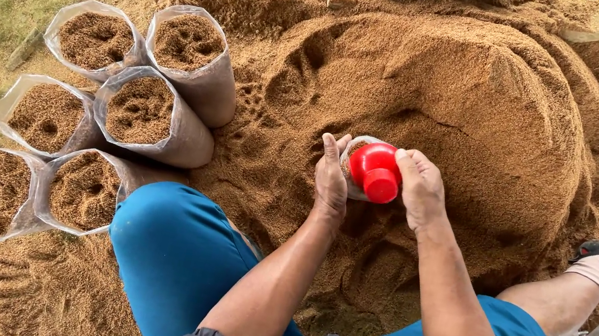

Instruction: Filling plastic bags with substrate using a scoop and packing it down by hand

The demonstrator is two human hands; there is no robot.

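Both bare forearms reach forward and converge. The left hand (332,180) stands edge-up, fingers straight and pressed together, thumb raised. The right hand (421,188) faces it just apart, knuckles up, fingers curled downward in a grasp. Dark sleeves are pushed to the elbows.

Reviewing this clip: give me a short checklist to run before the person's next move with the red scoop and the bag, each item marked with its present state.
1. Left hand steadies the clear bag: ok, it rests against the bag's side.
2. Right hand has a grip on the red scoop: ok.
3. Scoop over the bag mouth: ok, it sits at the opening.
4. Fill level of this bag: cannot tell, the scoop and hands hide it.
5. Sawdust pile within reach: ok, directly ahead of both hands.
6. Six filled bags standing upright at the left: ok, none tipped.
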